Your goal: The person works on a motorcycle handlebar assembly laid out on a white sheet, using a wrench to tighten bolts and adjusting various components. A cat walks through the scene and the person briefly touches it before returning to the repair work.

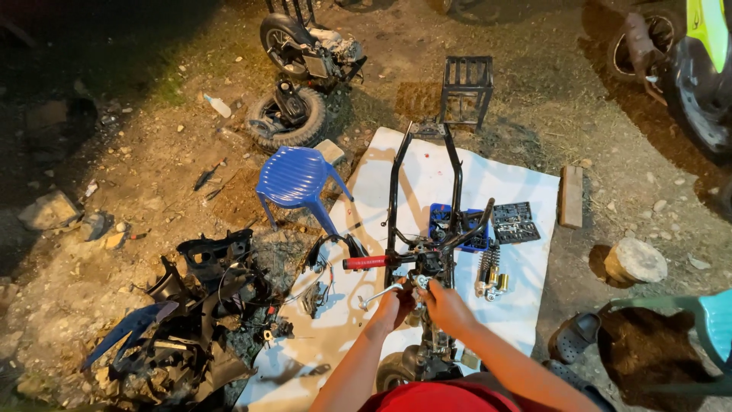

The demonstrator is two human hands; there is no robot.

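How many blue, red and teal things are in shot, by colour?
Blue: 3 (blue plastic stool, blue parts tray, dark blue body panel)
Red: 1 (red handlebar grip)
Teal: 1 (teal plastic chair)
Total: 5

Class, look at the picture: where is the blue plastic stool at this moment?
In the head view, the blue plastic stool stands on the dirt left of centre, at the left edge of the white sheet, just below the loose black tyre.
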